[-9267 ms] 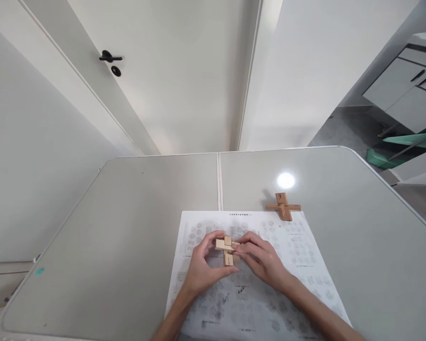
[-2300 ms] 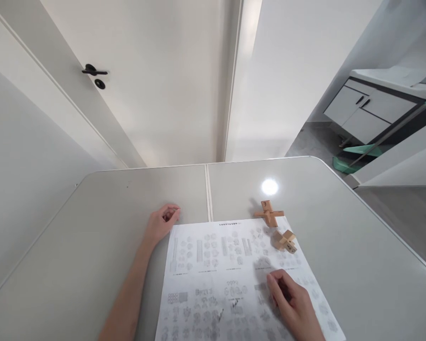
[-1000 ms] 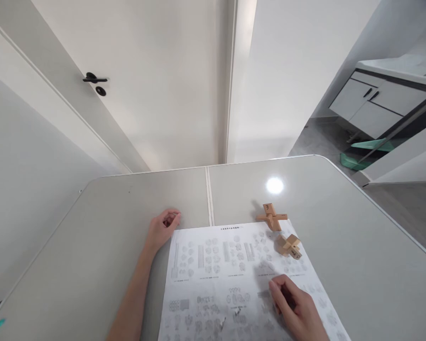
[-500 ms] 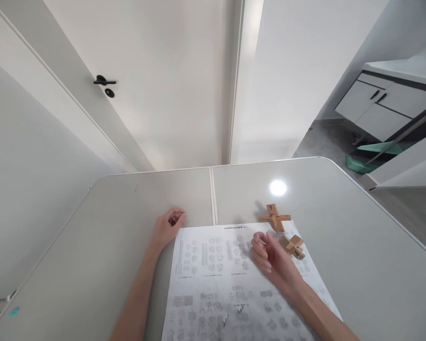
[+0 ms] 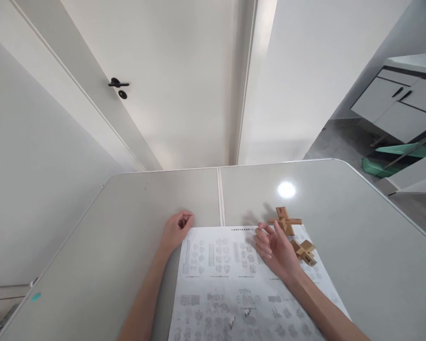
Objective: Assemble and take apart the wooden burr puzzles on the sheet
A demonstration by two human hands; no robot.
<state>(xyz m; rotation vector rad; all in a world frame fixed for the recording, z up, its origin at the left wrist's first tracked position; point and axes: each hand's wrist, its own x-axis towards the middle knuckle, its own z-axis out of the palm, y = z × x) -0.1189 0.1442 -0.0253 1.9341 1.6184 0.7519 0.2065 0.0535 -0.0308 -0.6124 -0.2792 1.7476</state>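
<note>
My left hand (image 5: 176, 231) rests on the grey tabletop by the top left corner of a printed paper sheet (image 5: 213, 284). Its fingers are curled into a loose fist with a hollow inside, and nothing shows in it. Above the right part of the sheet, my right hand (image 5: 275, 247) is raised, its fingers bent loosely and apart, holding nothing. Just beyond that hand, a wooden cross-shaped interlocking puzzle (image 5: 284, 221) lies at the sheet's top edge. A second wooden interlocking puzzle (image 5: 304, 252) sits on the sheet to the right of the hand. Both bear dark markings.
The grey table (image 5: 128, 265) has a pale seam (image 5: 220, 196) running away from me. A white door with a black handle (image 5: 118, 83) stands beyond. At the right are a white cabinet (image 5: 383, 99) and a green object (image 5: 379, 166) near the floor.
The camera view has turned slightly left, so everything appears farther right. My right hand has lifted a little toward the table's far side, and its fingers have opened slightly. My left hand keeps its pose.
</note>
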